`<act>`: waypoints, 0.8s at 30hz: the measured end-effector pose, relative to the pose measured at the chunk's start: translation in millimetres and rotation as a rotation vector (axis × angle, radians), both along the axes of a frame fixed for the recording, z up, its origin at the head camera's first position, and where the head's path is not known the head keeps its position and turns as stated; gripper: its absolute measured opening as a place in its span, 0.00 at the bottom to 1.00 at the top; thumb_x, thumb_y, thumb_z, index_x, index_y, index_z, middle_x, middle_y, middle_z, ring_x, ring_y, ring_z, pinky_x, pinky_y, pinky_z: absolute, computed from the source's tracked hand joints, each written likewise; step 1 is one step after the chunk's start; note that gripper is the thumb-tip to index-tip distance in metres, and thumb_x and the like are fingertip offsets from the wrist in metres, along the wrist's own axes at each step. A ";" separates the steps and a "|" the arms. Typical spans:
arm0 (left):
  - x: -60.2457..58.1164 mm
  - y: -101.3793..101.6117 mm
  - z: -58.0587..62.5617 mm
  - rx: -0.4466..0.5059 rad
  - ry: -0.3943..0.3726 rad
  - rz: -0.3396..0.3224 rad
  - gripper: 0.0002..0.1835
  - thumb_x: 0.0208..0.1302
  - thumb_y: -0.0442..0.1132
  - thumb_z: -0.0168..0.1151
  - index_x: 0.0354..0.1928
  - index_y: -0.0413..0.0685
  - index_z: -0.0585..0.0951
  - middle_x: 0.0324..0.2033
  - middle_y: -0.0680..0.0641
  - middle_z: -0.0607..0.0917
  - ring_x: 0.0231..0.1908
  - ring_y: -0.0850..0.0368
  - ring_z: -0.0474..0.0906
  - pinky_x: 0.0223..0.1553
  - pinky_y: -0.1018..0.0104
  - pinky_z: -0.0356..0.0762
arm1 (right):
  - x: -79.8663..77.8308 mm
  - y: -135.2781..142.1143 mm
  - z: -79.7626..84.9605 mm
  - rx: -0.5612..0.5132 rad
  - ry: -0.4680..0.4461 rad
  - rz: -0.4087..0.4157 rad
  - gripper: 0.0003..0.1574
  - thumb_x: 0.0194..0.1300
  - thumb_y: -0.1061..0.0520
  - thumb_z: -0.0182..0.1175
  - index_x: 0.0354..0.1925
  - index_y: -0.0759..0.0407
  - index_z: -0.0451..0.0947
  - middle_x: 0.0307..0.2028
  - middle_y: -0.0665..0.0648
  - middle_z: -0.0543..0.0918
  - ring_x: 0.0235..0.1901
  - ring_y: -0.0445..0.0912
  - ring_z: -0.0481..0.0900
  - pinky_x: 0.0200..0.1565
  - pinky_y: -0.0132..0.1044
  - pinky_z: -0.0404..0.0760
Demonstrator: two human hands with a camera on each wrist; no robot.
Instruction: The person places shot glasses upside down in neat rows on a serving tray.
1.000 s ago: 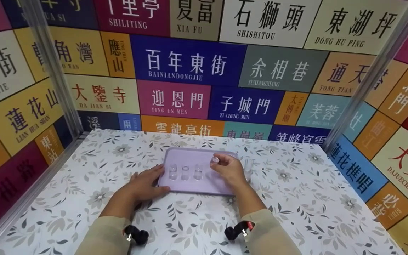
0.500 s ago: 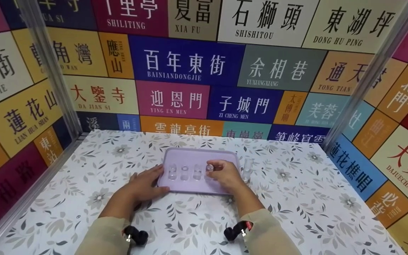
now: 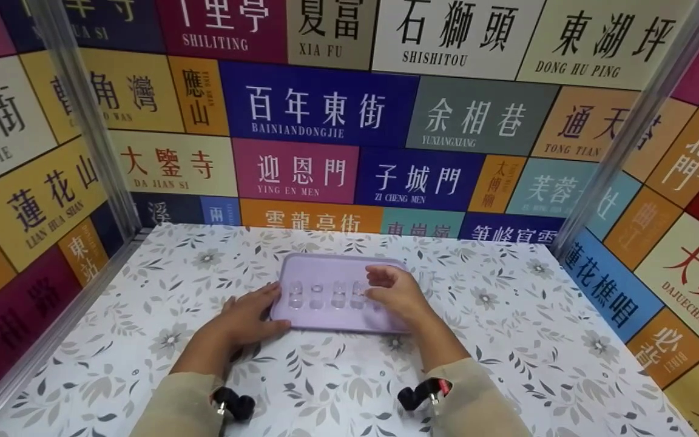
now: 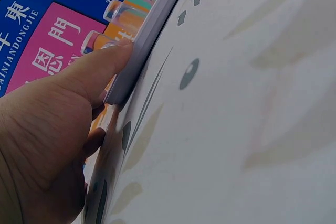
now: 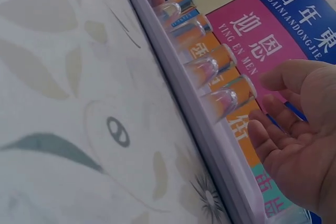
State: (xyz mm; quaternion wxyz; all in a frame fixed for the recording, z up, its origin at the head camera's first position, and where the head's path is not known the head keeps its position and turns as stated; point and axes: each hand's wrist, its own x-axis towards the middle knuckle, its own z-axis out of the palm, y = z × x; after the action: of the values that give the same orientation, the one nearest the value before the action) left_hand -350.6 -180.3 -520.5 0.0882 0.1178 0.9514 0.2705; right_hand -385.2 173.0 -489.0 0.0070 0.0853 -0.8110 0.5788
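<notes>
A wall point(image 3: 325, 103) of coloured panels with Chinese and Latin lettering fills the upper half of the frame, pale strips running down its corners. Below spreads the table point(image 3: 519, 340), white with grey flowers and leaves. Two beige sleeves point(image 3: 173, 403) enter from the bottom edge, each with a black fitting point(image 3: 240, 403) at the cuff. The lilac tray point(image 3: 316, 320), rectangular with a raised rim, lies at the centre. At its left end the left hand point(image 3: 249, 318) touches the rim, thumb and fingers apart. The right hand point(image 3: 401, 297) covers part of the right end, its fingers apart and holding nothing. Beyond it, one clear piece point(image 3: 426, 282) is mostly hidden. Smallest are the four clear cups point(image 3: 338, 295) on the tray, in a row across the middle of the frame: glossy, colourless, short cylinders, the rightmost just beside the right thumb.
</notes>
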 end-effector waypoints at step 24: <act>1.4 -0.1 0.8 0.020 -0.007 0.014 0.51 0.66 0.73 0.65 0.86 0.68 0.57 0.87 0.62 0.52 0.87 0.40 0.47 0.83 0.26 0.27 | 20.1 84.8 23.4 -0.020 0.006 -0.126 0.34 0.68 0.50 0.76 0.68 0.54 0.80 0.65 0.64 0.84 0.62 0.50 0.83 0.57 0.27 0.86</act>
State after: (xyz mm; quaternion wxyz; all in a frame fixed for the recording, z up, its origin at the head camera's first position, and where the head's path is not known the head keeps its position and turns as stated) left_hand -349.2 -180.3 -519.7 0.0887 0.1109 0.9492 0.2810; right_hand -365.1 257.8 -465.6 0.0469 0.0358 -0.8088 0.5851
